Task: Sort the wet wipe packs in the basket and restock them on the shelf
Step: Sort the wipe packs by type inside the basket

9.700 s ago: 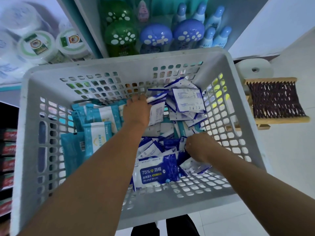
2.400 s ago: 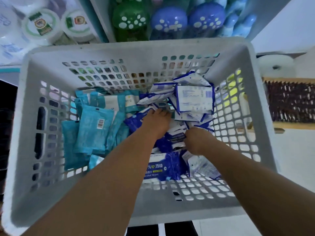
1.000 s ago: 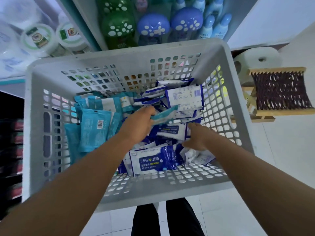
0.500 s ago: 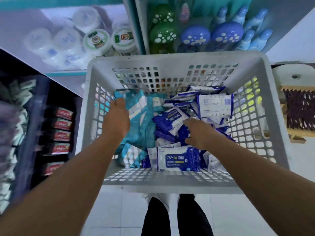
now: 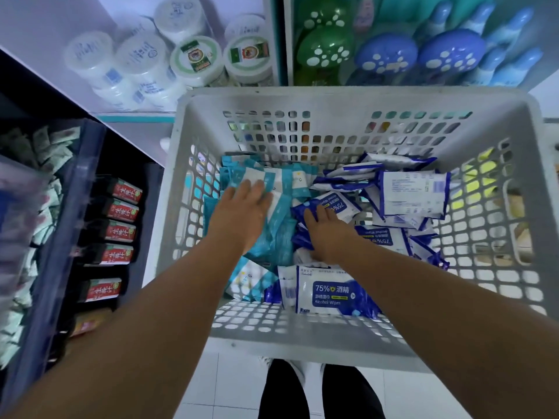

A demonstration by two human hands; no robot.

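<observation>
A grey perforated basket holds several teal wet wipe packs on its left side and several dark blue and white alcohol wipe packs on its right. My left hand lies flat with straight fingers on the teal pile. Beside it, my right hand rests with its fingers spread on a blue pack. One blue pack marked 75% lies face up near the front wall.
Shelves stand behind and to the left of the basket: white tubs, green and blue paw-print containers, red-labelled boxes, a bin of pale sachets. White floor tiles and my legs show below.
My left hand dropped a teal pack on the left pile and now lies flat on it. My right hand shifted slightly left onto a blue pack. The view swung left, showing more shelf.
</observation>
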